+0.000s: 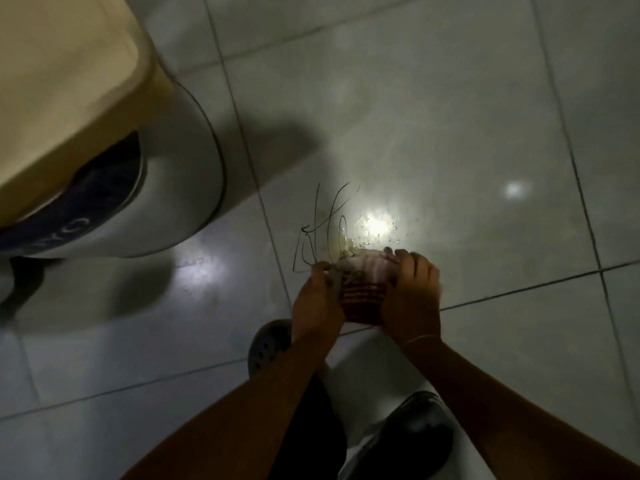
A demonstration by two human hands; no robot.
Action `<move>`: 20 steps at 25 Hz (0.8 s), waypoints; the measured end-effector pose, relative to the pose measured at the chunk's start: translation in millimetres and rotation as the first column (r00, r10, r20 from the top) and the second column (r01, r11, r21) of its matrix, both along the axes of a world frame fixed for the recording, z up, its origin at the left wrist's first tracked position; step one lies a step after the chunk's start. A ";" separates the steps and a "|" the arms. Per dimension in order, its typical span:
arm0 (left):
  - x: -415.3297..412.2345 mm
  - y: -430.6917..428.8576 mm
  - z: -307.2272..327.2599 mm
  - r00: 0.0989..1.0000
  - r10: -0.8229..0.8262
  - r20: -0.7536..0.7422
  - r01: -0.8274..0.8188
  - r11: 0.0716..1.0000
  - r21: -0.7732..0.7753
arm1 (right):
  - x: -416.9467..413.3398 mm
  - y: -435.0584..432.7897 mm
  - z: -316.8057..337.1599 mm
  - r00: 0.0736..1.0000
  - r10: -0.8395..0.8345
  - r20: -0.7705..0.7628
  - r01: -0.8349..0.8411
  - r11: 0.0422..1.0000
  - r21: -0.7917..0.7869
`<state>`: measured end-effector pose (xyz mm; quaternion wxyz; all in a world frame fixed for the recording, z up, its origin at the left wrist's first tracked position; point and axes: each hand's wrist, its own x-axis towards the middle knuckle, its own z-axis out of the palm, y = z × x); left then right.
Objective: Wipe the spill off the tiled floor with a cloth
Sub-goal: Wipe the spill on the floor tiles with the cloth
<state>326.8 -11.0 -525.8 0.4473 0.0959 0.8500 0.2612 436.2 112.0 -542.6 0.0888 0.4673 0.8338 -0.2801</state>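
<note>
A yellowish wet spill with small bubbles glistens on the pale tiled floor, just beyond my hands. Thin dark scribbled lines mark the tile to its left. Between both hands I hold a bunched red and white striped cloth, low over the floor at the spill's near edge. My left hand grips the cloth's left side. My right hand grips its right side, fingers curled over the top. Whether the cloth touches the liquid I cannot tell.
A large white and blue rounded container with a beige lid stands at the left, close to the spill. My dark perforated shoes rest on the tiles below my hands. Open floor stretches to the right and far side.
</note>
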 end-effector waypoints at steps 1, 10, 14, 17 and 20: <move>0.0 -12.8 -5.7 0.990 -0.072 -0.125 0.069 0.997 -0.030 | 3.6 -12.0 -5.3 0.990 0.122 0.076 -0.132 0.981 0.144; -29.9 -76.6 -58.5 0.888 -0.303 -0.347 0.223 0.942 -0.251 | -18.1 3.9 -72.1 0.935 0.332 0.127 -0.347 0.931 0.117; -29.8 -81.4 -64.5 0.883 -0.294 -0.365 0.226 0.949 -0.219 | -66.9 44.1 -78.4 0.943 0.303 0.137 -0.322 0.934 0.157; -31.6 -81.5 -62.0 0.893 -0.282 -0.350 0.216 0.952 -0.216 | -36.8 23.9 -76.7 0.926 0.349 0.145 -0.367 0.922 0.126; -32.8 -83.0 -60.7 0.903 -0.267 -0.336 0.216 0.960 -0.181 | 21.5 -18.8 -72.3 0.906 0.390 0.166 -0.407 0.910 0.085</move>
